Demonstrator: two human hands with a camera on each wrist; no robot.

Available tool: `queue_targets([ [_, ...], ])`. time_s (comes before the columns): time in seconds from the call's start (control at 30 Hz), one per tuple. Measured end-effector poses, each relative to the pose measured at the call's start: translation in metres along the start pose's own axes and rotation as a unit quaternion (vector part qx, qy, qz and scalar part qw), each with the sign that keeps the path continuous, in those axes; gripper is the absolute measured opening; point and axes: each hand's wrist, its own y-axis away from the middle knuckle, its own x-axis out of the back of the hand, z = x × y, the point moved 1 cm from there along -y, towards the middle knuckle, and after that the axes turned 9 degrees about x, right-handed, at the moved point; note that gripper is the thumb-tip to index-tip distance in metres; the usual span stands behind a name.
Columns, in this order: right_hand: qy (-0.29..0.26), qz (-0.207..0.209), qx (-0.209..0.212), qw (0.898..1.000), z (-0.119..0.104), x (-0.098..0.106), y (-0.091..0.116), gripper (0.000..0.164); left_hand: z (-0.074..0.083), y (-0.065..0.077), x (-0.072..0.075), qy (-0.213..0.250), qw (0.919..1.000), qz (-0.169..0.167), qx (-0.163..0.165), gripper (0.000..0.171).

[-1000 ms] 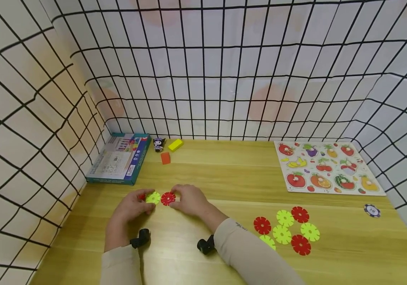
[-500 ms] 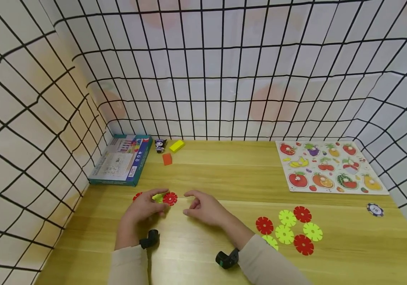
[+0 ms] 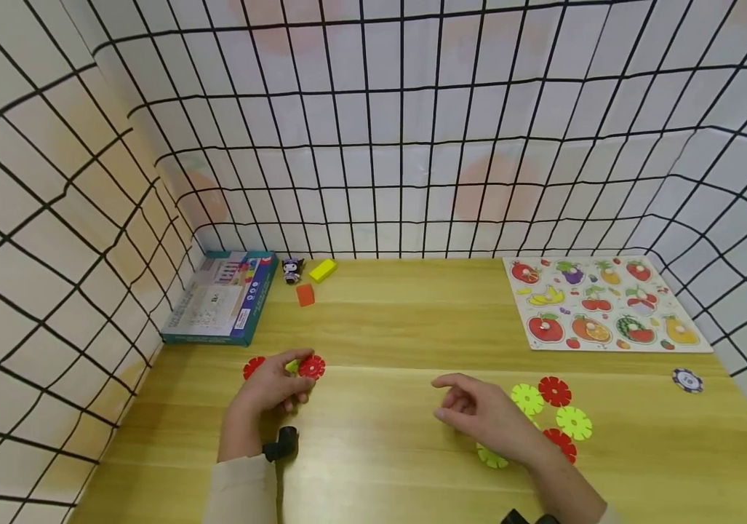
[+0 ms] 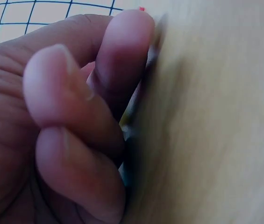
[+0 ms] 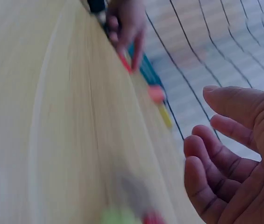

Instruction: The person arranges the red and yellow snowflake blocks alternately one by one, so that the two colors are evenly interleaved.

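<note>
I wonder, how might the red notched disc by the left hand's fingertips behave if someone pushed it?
Lying flat on the table, the red disc would probably slide rather than roll. It looks thin, so likely light. Its notched rim might snag the neighbouring yellow disc.

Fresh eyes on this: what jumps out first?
Probably the left hand, left of centre, holding a red notched disc between thumb and forefinger. Then the right hand, holding nothing, partly hiding a cluster of red and yellow-green discs, right of centre. The bright fruit board lies behind them, far right.
</note>
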Motion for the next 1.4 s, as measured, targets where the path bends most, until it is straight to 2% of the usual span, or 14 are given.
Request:
queue_targets([
  [0.17,0.043,0.049,-0.057,0.996,0.024,0.039,0.034,0.040,0.000,0.002,-0.003,-0.001,0.9999,0.003,0.011,0.058],
  [0.33,0.157,0.070,-0.046,0.984,0.045,0.067,0.045,0.040,0.000,0.002,-0.001,-0.004,0.9998,0.015,0.015,0.056],
  [0.43,0.203,0.053,-0.053,0.976,0.057,0.082,0.045,0.039,0.000,0.002,0.000,-0.004,0.9998,0.013,0.013,0.056],
  [0.57,0.219,0.009,-0.082,0.972,0.072,0.095,0.043,0.042,0.001,0.002,0.001,-0.002,0.9999,0.008,0.014,0.056],
  [0.7,0.207,-0.024,-0.093,0.974,0.078,0.100,0.043,0.049,0.000,0.002,0.000,-0.006,0.9998,0.007,0.019,0.056],
  [0.83,0.201,-0.039,-0.092,0.975,0.079,0.099,0.043,0.054,-0.001,0.003,0.000,-0.005,0.9998,0.005,0.020,0.056],
  [1.07,0.224,-0.037,-0.104,0.968,0.079,0.099,0.046,0.055,0.000,0.003,-0.003,0.001,0.9998,0.000,0.019,0.056],
  [1.23,0.228,-0.022,-0.092,0.969,0.079,0.101,0.045,0.040,0.003,0.001,-0.003,-0.002,0.9999,0.001,0.014,0.055],
  [1.33,0.240,-0.018,-0.084,0.967,0.079,0.101,0.041,0.045,0.003,0.002,-0.002,-0.003,0.9999,0.004,0.015,0.055],
  [1.4,0.247,-0.017,-0.081,0.965,0.078,0.100,0.040,0.054,0.003,0.003,-0.001,-0.002,0.9998,0.005,0.017,0.055],
])
